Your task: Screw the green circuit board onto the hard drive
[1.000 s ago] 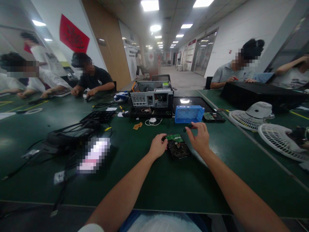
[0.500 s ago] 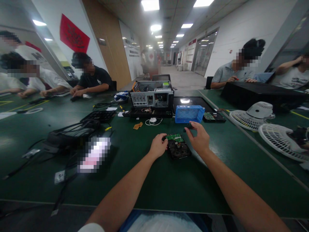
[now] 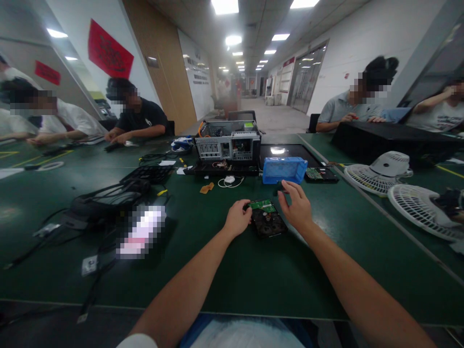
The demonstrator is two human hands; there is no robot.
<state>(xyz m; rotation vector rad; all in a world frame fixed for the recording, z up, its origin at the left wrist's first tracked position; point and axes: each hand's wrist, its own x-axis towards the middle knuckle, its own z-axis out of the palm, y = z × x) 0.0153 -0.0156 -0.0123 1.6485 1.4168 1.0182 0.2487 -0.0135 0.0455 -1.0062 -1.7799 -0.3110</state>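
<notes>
A hard drive [image 3: 268, 223] with a green circuit board lies on the green table in front of me. My left hand [image 3: 238, 218] is closed at the drive's upper left corner, with a small dark piece between its fingertips at the drive's edge. Above the drive's right side, my right hand [image 3: 296, 205] pinches a small dark object [image 3: 279, 188], too small to name. Just beyond that hand stands a blue plastic tray [image 3: 284, 170].
Behind are an open computer case [image 3: 228, 142] and another circuit-board drive [image 3: 322, 175]. White fan grilles [image 3: 377, 175] stand right, a black headset with straps [image 3: 97, 205] and a glowing phone [image 3: 141, 232] left. Several people sit around the tables.
My right hand has shifted slightly left, and the small dark object now stands more upright in its fingers. My left hand and the drive have stayed in place.
</notes>
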